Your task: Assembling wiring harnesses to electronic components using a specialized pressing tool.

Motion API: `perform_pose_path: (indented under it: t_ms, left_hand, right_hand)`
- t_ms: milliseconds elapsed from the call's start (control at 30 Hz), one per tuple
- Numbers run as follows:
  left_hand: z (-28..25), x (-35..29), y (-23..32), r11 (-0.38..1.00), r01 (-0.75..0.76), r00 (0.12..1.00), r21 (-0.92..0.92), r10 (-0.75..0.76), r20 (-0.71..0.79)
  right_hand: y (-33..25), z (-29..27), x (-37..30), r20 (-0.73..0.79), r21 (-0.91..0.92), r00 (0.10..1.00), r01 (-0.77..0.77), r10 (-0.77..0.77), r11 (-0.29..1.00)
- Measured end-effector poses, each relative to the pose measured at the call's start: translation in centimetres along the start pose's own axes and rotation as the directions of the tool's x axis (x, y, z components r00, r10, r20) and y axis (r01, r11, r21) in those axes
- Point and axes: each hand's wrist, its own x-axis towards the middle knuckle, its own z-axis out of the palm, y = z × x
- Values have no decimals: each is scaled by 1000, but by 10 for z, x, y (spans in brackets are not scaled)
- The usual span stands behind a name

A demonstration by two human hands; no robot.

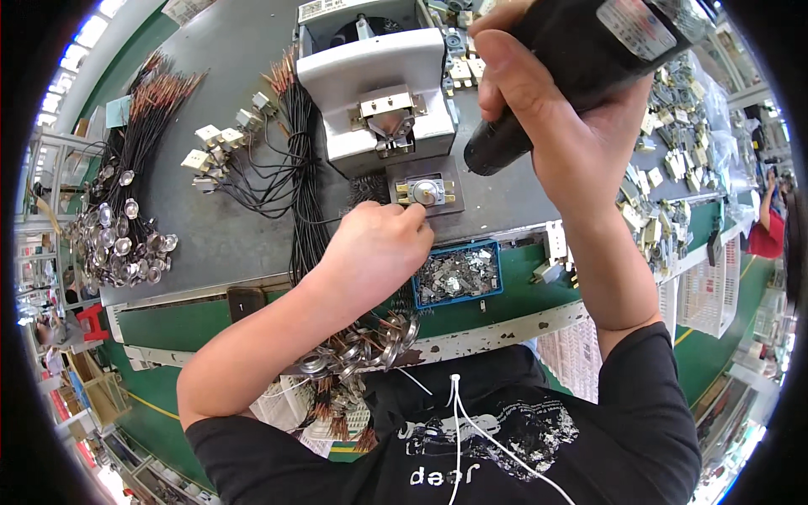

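My left hand point(379, 244) is closed, its bent fingertips at the near edge of a small part with a round silver disc and brass tabs point(427, 192). The part sits on a square metal plate in front of a white bench machine point(379, 109). A black wire runs toward this hand from the left; what the fingertips pinch is hidden. Raised at the right, my right hand point(581, 143) is wrapped round a black hand-held power tool point(555, 42) with a white label. The tool's lower end points down left, apart from the part.
Below the plate hangs a blue tray point(459, 301) of small metal pieces. Left lie a black cable bundle point(299, 168), cream plug parts point(215, 147) and wires with silver round caps point(122, 236). Many loose parts point(673, 126) cover the right. Silver ring parts point(362, 345) hang before me.
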Motion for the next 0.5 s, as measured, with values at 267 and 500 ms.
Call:
perform_pose_path:
  t_ms: [267,500]
  left_hand:
    - [-5,4,4,999,-2,996,-50,-3,-92]
    - [-23,-10,-30,857,206,927,-473,-325,-184]
  right_hand:
    - [-3,1,-3,-14,-46,996,88,-89,995]
    - [3,8,-10,83,75,988,124,-130,990]
